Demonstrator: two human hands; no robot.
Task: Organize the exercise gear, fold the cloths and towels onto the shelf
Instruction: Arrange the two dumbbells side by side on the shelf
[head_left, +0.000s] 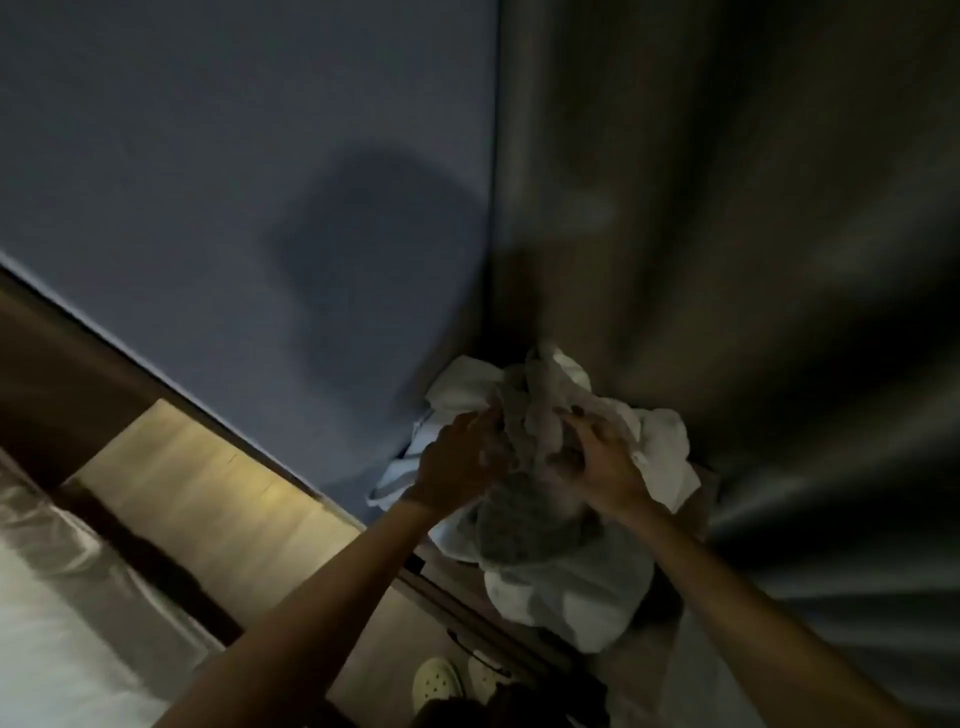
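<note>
A crumpled heap of white cloths (566, 592) lies in the corner where a blue wall meets a dark curtain. A grey towel (524, 530) is bunched in the middle of the heap. My left hand (457, 462) reaches in from the lower left and grips the heap's left side. My right hand (597, 462) comes from the lower right, fingers curled into the grey and white fabric at the top. What the heap rests on is hidden under it. The frame is dark and blurred.
The blue wall (234, 182) fills the upper left, the dark curtain (753, 260) the right. A wooden floor strip (208, 499) runs lower left, beside a pale shiny surface (57, 597). My feet in light clogs (439, 680) stand at the bottom.
</note>
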